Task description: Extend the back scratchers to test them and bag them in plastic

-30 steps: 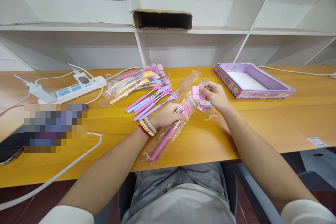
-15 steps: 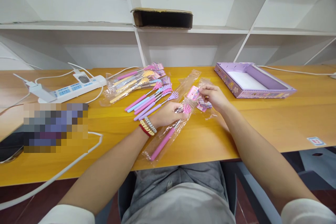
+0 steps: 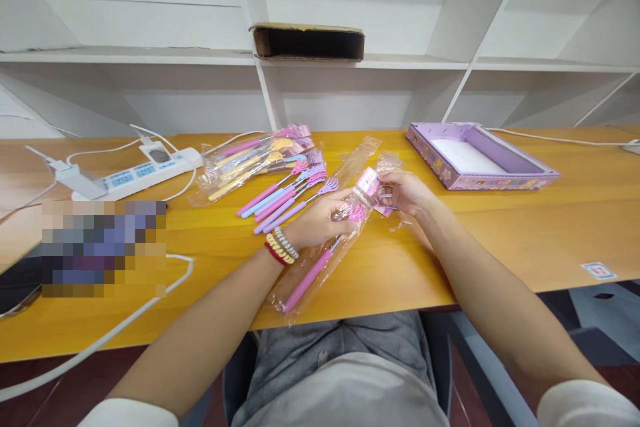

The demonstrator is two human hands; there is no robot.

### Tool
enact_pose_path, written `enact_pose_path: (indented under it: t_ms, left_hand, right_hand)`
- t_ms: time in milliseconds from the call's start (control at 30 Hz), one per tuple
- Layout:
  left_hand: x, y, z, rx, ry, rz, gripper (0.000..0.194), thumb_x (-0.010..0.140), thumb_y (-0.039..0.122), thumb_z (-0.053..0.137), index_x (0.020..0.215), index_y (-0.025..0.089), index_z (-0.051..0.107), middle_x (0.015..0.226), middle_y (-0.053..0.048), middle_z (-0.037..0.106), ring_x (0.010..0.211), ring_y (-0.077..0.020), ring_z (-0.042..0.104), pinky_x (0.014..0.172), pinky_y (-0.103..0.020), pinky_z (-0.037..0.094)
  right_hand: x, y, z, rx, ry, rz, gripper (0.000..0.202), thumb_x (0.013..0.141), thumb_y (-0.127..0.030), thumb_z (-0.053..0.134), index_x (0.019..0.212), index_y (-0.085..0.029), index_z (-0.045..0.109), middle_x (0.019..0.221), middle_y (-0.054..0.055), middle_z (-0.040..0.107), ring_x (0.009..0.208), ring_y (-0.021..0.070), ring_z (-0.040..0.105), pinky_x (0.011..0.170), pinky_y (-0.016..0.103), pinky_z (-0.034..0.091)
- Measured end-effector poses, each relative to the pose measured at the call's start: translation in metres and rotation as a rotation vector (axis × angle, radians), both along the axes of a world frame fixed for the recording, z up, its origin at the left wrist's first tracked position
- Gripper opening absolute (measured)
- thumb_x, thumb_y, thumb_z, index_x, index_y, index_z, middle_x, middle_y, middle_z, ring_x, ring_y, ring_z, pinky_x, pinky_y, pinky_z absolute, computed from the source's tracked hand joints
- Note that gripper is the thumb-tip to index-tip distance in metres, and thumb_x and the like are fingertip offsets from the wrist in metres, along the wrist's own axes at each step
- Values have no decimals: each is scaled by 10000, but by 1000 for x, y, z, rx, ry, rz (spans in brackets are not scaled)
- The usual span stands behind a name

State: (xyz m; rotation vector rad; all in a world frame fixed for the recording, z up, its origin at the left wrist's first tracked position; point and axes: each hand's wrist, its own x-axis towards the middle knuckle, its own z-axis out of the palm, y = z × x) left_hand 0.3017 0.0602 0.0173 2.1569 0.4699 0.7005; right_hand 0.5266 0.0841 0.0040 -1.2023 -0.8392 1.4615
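Observation:
A pink back scratcher [image 3: 309, 280] with a claw-shaped head lies slantwise inside a clear plastic bag [image 3: 361, 150]. My left hand [image 3: 320, 219] is closed on the bagged back scratcher near its head, thumb on top. A pink printed card [image 3: 368, 180] shows at the bag's upper part. My right hand [image 3: 406, 192] pinches at the card's right edge; its fingertips are partly hidden, so I cannot tell whether they grip card or film. More small printed cards [image 3: 384, 209] lie under my right hand. Several loose back scratchers [image 3: 280, 203], purple, pink and blue, lie left of my left hand.
Bagged back scratchers [image 3: 245, 163] lie at the back left. A white power strip [image 3: 145, 173] with cables and a dark, partly blurred object [image 3: 20, 280] are further left. A purple open box [image 3: 453, 180] stands back right. Shelves hold a cardboard box [image 3: 307, 30].
My right hand has shifted slightly down, its fingers more extended beside the card. The left hand still holds the bagged back scratcher. The view has tilted slightly.

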Motion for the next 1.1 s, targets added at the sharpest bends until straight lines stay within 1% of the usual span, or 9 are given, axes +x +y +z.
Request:
enact_pose_path:
  t_ms: [233,433,500,667,800,867,967,1033,1100]
  left_hand:
    - [1,-1,2,10,-24,-11,221,808,157,563,1002,179,666,1470,-57,389,1307,-220,421,1092,-363,310]
    - [1,-1,2,-12,-34,-13,253,801,179,580,1036,181,672,1477,-70,378,1313,-241,414,1095,-389,314]
    - [0,-1,1,-10,-39,-13,233,793,188,591,1008,182,681,1468,-74,392,1308,-244,421,1098,-395,305]
    - [-1,-2,2,-16,13,28,210,795,201,588,983,190,683,1401,-84,474,1309,-237,415,1110,-401,271]
    - [-1,-1,2,-3,37,44,155,787,196,588,917,175,669,1370,-87,493,1284,-232,430,1094,-386,287]
    - [-1,2,1,16,57,71,113,779,210,594,864,163,653,1304,-88,537,1219,-225,477,1055,-364,326]
    - [-1,6,-2,23,160,147,93,778,247,577,775,160,611,1008,-55,635,949,-191,572,871,-322,426]
    - [-2,10,-6,39,262,217,148,778,282,559,685,167,554,793,-16,601,749,-158,542,714,-292,421]
    - [-3,13,-10,99,351,288,215,769,309,556,617,176,481,678,7,530,644,-138,476,621,-279,368]
  right_hand:
    - [7,0,1,248,-168,-84,152,614,-241,733,667,-150,622,605,1,583,495,86,513,390,194,401]
    - [3,-1,4,302,-270,-173,223,650,-297,742,667,-163,564,639,26,613,587,144,619,442,227,489]
    - [0,-2,3,298,-218,-139,226,674,-288,729,671,-167,537,654,39,626,621,167,639,487,269,530]
    - [-12,-3,-1,178,95,-9,144,713,-188,630,705,-182,486,721,53,656,656,189,650,605,385,577]
    - [-15,-3,-2,187,163,-22,149,703,-149,617,692,-182,472,719,39,640,663,171,635,668,391,578]
    - [-14,-2,-3,218,140,-60,168,698,-164,637,669,-183,473,687,20,623,622,139,606,649,345,570]
    - [-13,0,-5,290,71,-109,214,684,-220,682,647,-192,474,631,-9,592,587,119,581,624,305,549]
    - [-14,2,-8,332,11,-135,239,681,-271,703,657,-201,476,612,-18,583,589,127,588,614,301,536]
    - [-17,4,-14,354,-49,-163,254,690,-321,705,678,-208,478,610,-20,585,583,129,586,588,289,520]
